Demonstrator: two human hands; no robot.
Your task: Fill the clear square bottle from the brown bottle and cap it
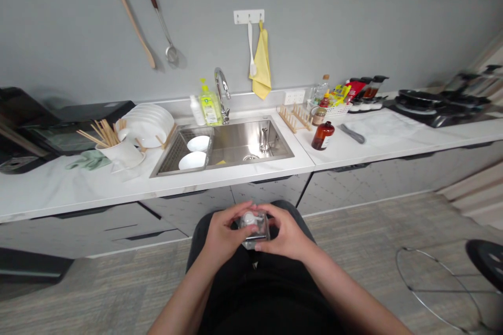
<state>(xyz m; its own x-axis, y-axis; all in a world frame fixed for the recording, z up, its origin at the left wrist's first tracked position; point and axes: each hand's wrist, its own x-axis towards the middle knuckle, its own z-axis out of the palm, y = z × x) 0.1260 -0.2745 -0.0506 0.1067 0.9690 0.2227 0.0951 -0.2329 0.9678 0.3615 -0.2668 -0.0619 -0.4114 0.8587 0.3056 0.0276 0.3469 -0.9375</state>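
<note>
Over the lap: left hand, right hand, fingers wrapped round clear square box; risk: drop to floor from loosened grip.

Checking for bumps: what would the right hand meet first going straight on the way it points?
The right hand would meet the clear square container first, which it already touches.

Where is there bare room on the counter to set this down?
The widest patch of marble countertop lies between the amber bottle and the black stove, around a grey utensil. Another lies left of the sink, in front of the chopsticks cup. The back is crowded by the stacked plates and condiment basket.
</note>
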